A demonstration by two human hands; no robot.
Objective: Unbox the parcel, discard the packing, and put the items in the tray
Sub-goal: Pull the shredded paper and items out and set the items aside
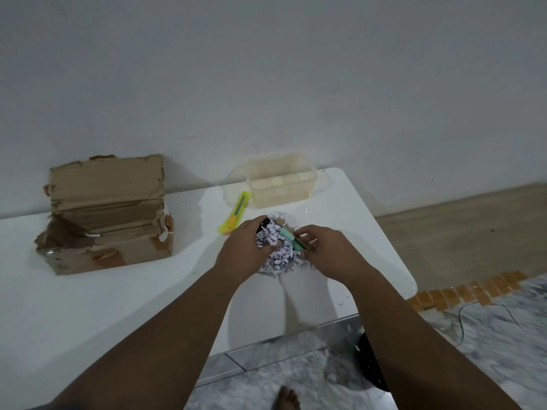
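A heap of shredded white printed paper [276, 257] lies on the white table [118, 306] under and between the fingers of the left hand [245, 247] and right hand [328, 253], with a mint-green tube-shaped item [291, 239] just left of the right fingertips. Beyond the left fingertips lies a yellow plastic utility knife [235, 213], and behind it, beyond both hands, stands a clear rectangular plastic tray [281, 184]. Well left of the left fingers sits a torn brown cardboard box [105, 214].

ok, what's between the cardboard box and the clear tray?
Head view: only the yellow box cutter on the table, between box and tray, much nearer the tray.
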